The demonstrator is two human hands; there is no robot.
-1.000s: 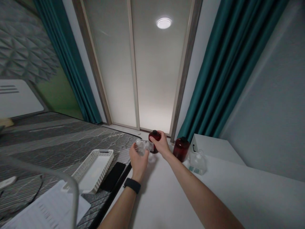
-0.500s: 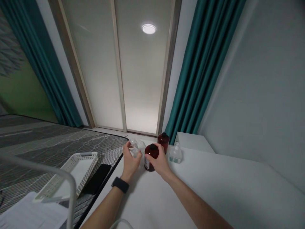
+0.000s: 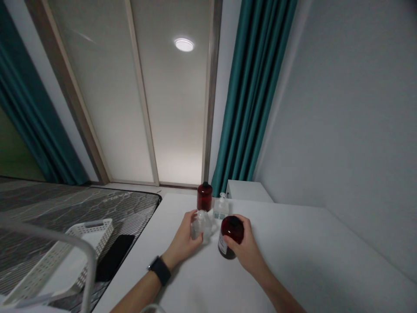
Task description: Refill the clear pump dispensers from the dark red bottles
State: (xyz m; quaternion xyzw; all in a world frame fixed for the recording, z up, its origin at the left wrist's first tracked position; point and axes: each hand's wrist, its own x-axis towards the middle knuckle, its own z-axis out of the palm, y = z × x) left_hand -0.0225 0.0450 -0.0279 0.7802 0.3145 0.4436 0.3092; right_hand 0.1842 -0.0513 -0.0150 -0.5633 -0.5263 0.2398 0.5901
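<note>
My left hand [image 3: 181,236] grips a clear plastic object [image 3: 201,226], whose exact form I cannot make out. Just to its right, my right hand [image 3: 248,248] holds a dark red bottle [image 3: 230,238] by its upper part, with a black top and a white label. The two hands are close but apart. Farther back stand a second dark red bottle [image 3: 204,197] with a black cap and a clear pump bottle [image 3: 220,208] with a small label.
The hands work over a white table [image 3: 286,256]. To its left lie a grey mattress [image 3: 65,202], a white slotted basket [image 3: 87,248], a black phone [image 3: 114,257] and a white rail [image 3: 42,232]. A white box [image 3: 247,190] stands behind the table.
My right hand has drawn the dark red bottle toward me and tilted it. My left hand stays close to it with the clear object. The view has swung right.
</note>
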